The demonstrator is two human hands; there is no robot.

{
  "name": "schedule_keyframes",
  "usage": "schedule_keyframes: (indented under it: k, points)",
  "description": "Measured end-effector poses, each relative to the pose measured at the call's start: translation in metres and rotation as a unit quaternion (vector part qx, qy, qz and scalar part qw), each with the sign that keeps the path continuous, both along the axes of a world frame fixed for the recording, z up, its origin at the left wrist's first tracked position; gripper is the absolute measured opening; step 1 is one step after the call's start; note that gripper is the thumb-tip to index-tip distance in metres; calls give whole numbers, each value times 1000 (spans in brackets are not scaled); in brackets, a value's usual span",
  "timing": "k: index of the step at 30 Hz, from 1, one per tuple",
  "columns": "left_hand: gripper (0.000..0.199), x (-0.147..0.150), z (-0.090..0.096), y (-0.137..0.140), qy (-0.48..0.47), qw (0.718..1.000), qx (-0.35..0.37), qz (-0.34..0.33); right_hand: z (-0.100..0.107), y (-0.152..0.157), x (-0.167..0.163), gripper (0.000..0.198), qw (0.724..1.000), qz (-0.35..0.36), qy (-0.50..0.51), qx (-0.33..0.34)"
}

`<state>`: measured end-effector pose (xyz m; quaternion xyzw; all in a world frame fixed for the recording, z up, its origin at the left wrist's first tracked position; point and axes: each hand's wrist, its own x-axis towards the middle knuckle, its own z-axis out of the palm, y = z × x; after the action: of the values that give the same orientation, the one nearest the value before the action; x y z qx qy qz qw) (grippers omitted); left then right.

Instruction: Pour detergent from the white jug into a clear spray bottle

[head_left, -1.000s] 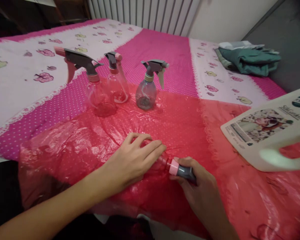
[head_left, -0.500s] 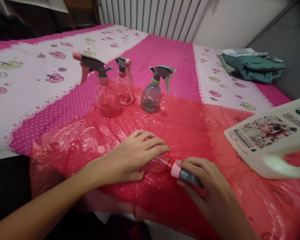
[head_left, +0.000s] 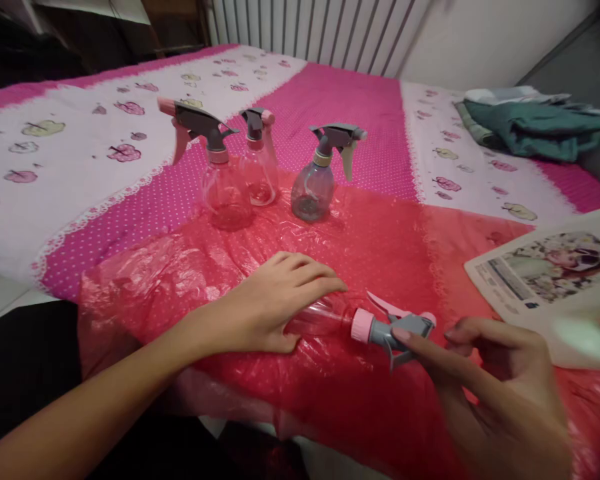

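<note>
A clear spray bottle (head_left: pixel 325 318) lies on its side on red plastic sheeting, its pink collar and grey spray head pointing right and its pink trigger on the far side. My left hand (head_left: pixel 275 300) is wrapped over the bottle's body, hiding its base end. At the spray head, my right hand (head_left: pixel 500 373) is open, with one fingertip touching the grey part and the other fingers loosely bent and apart from it. Beyond my hands stand a pink-trimmed spray bottle (head_left: pixel 226 197), another pink-trimmed spray bottle (head_left: pixel 260 177) behind it, and a greyish spray bottle (head_left: pixel 313 190).
Red plastic sheeting (head_left: pixel 380 247) covers part of a bed with a pink and white patterned sheet (head_left: pixel 350 93). A large white jug (head_left: pixel 540 293) with a printed label lies at the right. Folded green cloth (head_left: pixel 535 123) sits at the far right, near the wall.
My right hand has loosened from the spray head and drawn back to the right, exposing the trigger. My left hand stays on the bottle. The view has shifted slightly left.
</note>
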<state>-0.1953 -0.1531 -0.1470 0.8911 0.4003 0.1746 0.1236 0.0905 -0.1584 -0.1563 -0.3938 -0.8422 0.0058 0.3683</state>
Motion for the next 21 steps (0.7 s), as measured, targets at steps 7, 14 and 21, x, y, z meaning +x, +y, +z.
schedule_keyframes:
  k: [7, 14, 21]
  points:
    - [68, -1, 0, 1, -3, 1000, 0, 0, -3, -4, -4, 29, 998, 1, 59, -34]
    - [69, -3, -2, 2, -11, 1000, 10, 2, -12, -4, 6, 40, 962, -111, 158, -191]
    - [69, 11, -4, -6, 80, 994, 68, -16, -20, 0, 10, 35, 914, -103, 184, -348]
